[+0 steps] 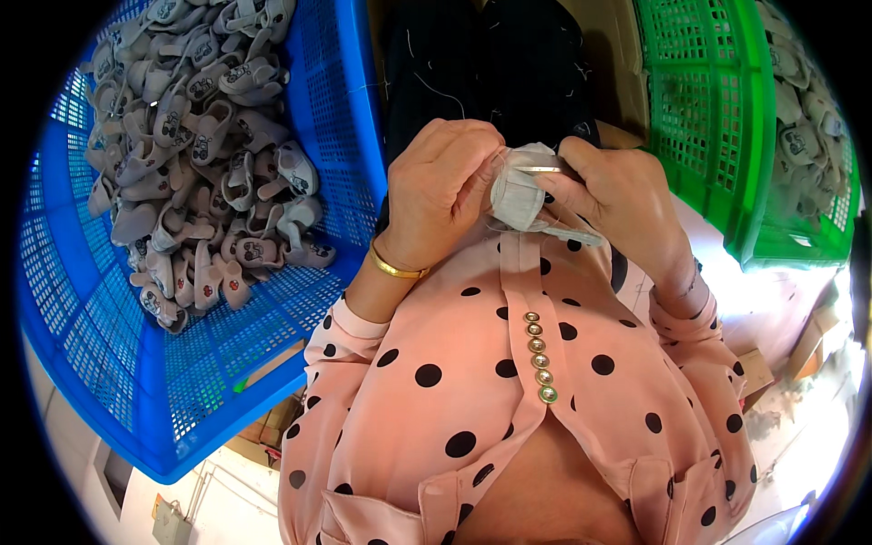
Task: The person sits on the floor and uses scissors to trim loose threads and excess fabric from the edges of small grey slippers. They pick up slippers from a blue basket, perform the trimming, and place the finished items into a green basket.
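A small pale cloth shoe (518,202) with loose threads along its edges is held up in front of my chest. My left hand (443,177) is closed on its left side, the fingertips pinching the edge. In my closed right hand (622,193) is a pair of thread snips (542,169), mostly covered by the fingers. The slim metal blade reaches left across the top of the shoe. The right fingers are also close against the shoe's right side, and whether they grip it too I cannot tell.
To the left stands a large blue plastic basket (338,118) heaped with small grey shoes (207,136), several with printed figures. A green plastic basket (704,109) with similar shoes (804,136) is on the right. Dark trousers (440,64) with thread scraps show beyond my hands.
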A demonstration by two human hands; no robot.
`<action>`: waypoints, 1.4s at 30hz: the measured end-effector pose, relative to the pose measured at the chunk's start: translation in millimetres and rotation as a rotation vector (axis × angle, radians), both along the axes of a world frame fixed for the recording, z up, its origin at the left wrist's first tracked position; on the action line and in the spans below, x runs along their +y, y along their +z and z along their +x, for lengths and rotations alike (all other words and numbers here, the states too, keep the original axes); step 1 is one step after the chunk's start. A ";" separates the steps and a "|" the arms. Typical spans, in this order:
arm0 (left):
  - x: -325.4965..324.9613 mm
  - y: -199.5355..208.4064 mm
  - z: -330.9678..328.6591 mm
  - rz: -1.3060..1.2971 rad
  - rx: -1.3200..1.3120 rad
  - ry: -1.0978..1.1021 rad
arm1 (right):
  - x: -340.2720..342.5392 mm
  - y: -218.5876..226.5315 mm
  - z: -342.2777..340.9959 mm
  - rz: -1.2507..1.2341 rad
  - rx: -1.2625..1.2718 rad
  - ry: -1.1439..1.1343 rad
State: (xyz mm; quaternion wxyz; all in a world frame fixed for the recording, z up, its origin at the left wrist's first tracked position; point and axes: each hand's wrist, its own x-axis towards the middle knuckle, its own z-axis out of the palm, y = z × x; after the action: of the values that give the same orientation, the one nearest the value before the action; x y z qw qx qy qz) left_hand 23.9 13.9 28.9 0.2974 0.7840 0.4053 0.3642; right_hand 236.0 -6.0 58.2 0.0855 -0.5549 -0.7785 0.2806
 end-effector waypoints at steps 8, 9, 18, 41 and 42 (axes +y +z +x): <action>-1.0 -1.5 5.3 0.039 -0.023 0.023 | 9.2 -2.6 -3.8 0.028 -0.011 0.092; -2.1 -3.7 5.7 0.054 -0.028 0.026 | 10.1 -2.7 -3.2 0.040 -0.022 0.111; -21.8 -33.5 0.1 -0.846 -0.690 0.042 | 0.7 -48.5 -3.7 -0.416 0.653 -0.328; -22.6 -40.7 8.3 -0.468 -0.068 0.005 | 4.4 -55.0 27.5 -0.359 0.492 -0.313; -23.8 -44.1 7.0 -0.427 -0.066 0.002 | 4.0 -55.0 26.1 -0.349 0.497 -0.312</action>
State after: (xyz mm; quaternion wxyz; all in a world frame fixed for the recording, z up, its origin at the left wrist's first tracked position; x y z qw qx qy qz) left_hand 30.9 -9.8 -15.1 0.4696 0.6904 0.4641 0.2957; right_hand 262.1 -2.0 3.3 0.2183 -0.5882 -0.5796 0.5200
